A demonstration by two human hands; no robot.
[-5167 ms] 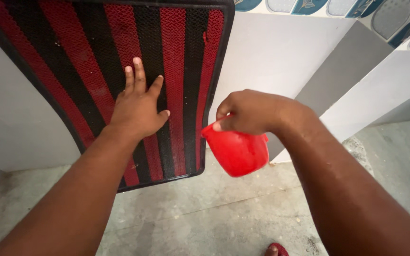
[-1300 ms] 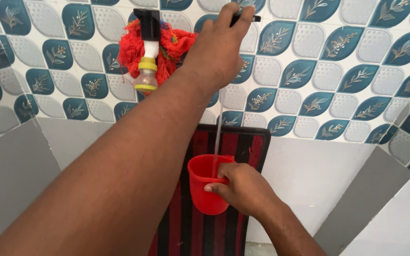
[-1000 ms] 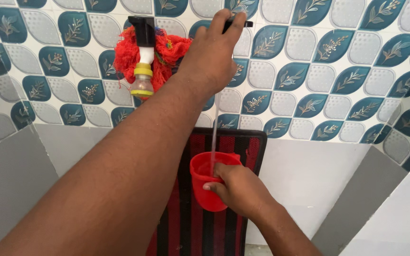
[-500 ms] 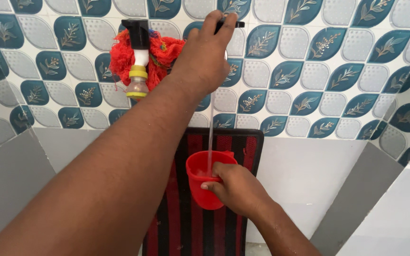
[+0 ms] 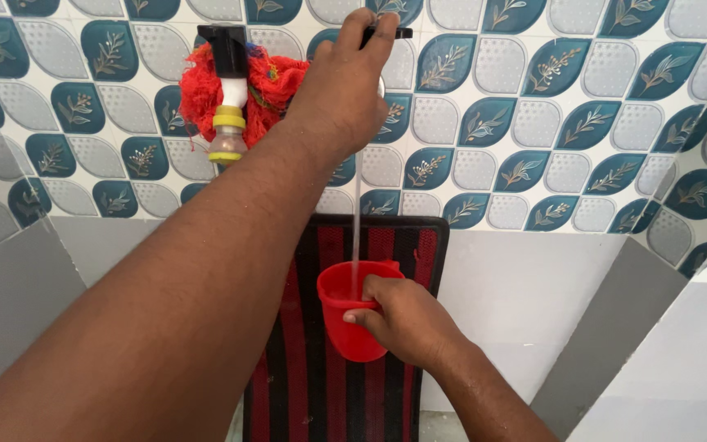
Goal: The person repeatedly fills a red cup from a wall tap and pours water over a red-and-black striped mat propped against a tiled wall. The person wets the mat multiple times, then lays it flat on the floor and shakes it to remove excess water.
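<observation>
1. The left hand (image 5: 341,90) reached up at 12 o'clock, fingers closed on the black tap handle (image 5: 386,33).
2. The right hand (image 5: 403,315) gripped the red cup (image 5: 345,315) directly under the thin water stream (image 5: 356,221).
3. The striped mat (image 5: 312,376) stood behind the cup.

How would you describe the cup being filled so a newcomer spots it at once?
Start at the teal leaf-patterned tile wall; below it leans a red-and-black striped mat. In front of the mat, the right hand holds a plain red cup, the only thing with a thin stream of water falling into it.
</observation>
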